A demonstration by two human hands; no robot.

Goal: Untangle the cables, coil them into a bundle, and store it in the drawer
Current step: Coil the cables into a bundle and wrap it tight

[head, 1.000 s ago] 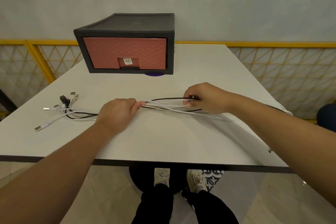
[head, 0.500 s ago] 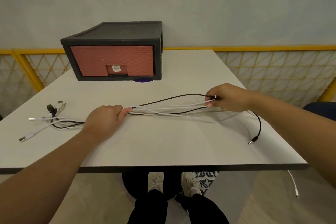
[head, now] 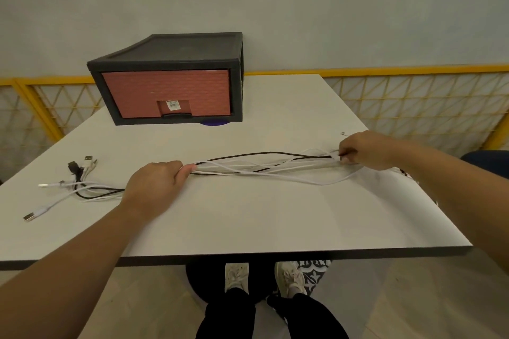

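Several white cables and a black one (head: 261, 166) stretch in a loose strand across the white table (head: 248, 223). My left hand (head: 157, 184) grips the strand near its left part, knuckles up. My right hand (head: 366, 150) pinches the cables close to their right ends, near the table's right edge. The USB plug ends (head: 80, 170) fan out on the table left of my left hand. A black drawer unit (head: 170, 77) with a shut reddish drawer front stands at the back of the table.
A purple disc (head: 214, 122) peeks out under the drawer unit's front right corner. A yellow mesh railing (head: 413, 102) runs behind and beside the table. My shoes and legs show below the table's front edge. A dark seat (head: 487, 159) sits at the right.
My right hand has slid rightward along the cables, from mid-table to near the right edge, drawing the strand out longer. My left hand keeps its grip at the same place on the strand.
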